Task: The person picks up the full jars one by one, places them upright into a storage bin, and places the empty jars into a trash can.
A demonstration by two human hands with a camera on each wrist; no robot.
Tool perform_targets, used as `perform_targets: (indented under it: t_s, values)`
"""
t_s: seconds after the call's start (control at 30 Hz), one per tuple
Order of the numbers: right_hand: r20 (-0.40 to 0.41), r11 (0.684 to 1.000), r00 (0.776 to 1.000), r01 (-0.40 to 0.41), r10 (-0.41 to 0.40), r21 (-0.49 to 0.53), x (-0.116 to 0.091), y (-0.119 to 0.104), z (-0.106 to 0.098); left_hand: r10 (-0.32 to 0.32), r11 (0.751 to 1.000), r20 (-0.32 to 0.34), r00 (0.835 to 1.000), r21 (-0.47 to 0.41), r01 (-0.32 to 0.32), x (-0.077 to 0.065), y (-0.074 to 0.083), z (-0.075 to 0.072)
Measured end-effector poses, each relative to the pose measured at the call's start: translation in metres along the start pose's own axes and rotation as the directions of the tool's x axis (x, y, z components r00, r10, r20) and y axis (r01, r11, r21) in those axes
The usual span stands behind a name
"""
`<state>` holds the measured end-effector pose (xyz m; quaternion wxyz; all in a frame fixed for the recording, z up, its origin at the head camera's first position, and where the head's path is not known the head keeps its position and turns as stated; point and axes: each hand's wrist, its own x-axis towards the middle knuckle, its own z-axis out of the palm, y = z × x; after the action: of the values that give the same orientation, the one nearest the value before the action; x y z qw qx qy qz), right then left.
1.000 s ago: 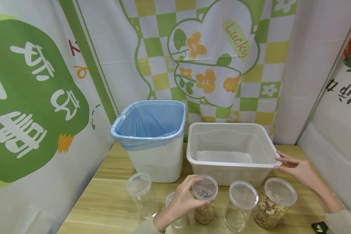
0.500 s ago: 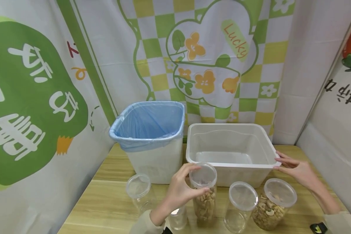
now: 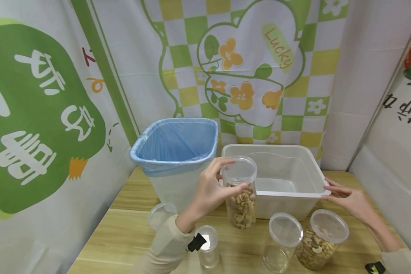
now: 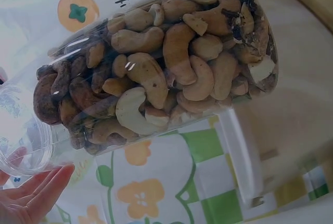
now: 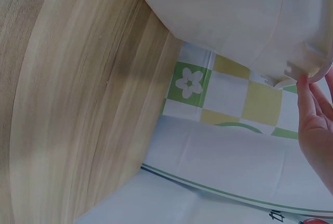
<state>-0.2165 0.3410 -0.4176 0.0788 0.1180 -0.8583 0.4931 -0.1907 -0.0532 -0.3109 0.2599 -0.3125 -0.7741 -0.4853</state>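
Observation:
My left hand [image 3: 215, 186] grips a clear lidded jar of cashews [image 3: 240, 198] near its top and holds it in the air in front of the white plastic tub [image 3: 294, 192]. In the left wrist view the jar of cashews [image 4: 156, 78] fills the frame, with my fingertips [image 4: 36, 193] at its lid end. My right hand [image 3: 346, 196] rests with straight fingers against the tub's right rim. The right wrist view shows those fingers [image 5: 315, 120] beside the tub's corner [image 5: 291, 52].
A white bin with a blue liner [image 3: 176, 152] stands left of the tub. On the wooden table [image 3: 130, 232] stand an empty jar [image 3: 161, 217], a small jar [image 3: 208, 247], another empty jar [image 3: 282, 239] and a cashew-filled jar [image 3: 320, 239]. Printed curtains enclose the table.
My left hand has lifted the cashew jar from the table up and slightly back, to the level of the tub's rim. My right hand has stayed on the tub.

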Motion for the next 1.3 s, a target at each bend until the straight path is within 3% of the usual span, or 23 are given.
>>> perform_targets:
  t_s: [0.1, 0.33, 0.43, 0.57, 0.73, 0.9, 1.3]
  values:
    - [-0.002, 0.999, 1.000, 0.000, 0.000, -0.035, -0.001, 0.000, -0.002, 0.010, 1.000, -0.008, 1.000, 0.023, -0.010, 0.013, 0.001, 0.000]
    - [-0.035, 0.972, 0.999, 0.010, -0.018, -0.237, -0.001, -0.005, -0.004, 0.003, 0.999, -0.051, 0.999, 0.037, -0.001, 0.038, -0.004, 0.002]
    - [-0.034, 0.965, 0.999, 0.019, -0.029, -0.262, 0.000, -0.007, -0.003, 0.012, 0.998, -0.072, 0.997, 0.064, -0.007, 0.047, -0.008, 0.002]
    - [-0.028, 0.967, 0.999, 0.024, -0.032, -0.253, 0.001, -0.007, -0.002, 0.002, 0.994, -0.090, 0.996, 0.106, 0.008, 0.059, -0.013, 0.003]
    - [-0.030, 0.972, 0.999, 0.022, -0.030, -0.236, 0.001, -0.008, -0.002, -0.054, 0.989, -0.091, 0.994, 0.135, 0.066, 0.075, -0.019, 0.005]
    - [-0.028, 0.971, 0.999, 0.023, -0.030, -0.237, 0.000, -0.009, -0.002, -0.109, 0.983, -0.054, 0.993, 0.144, 0.116, 0.089, -0.027, 0.012]
    - [-0.024, 0.967, 1.000, 0.001, -0.007, -0.254, 0.002, -0.010, -0.002, -0.207, 0.962, 0.006, 0.978, 0.180, 0.203, 0.098, -0.063, 0.038]
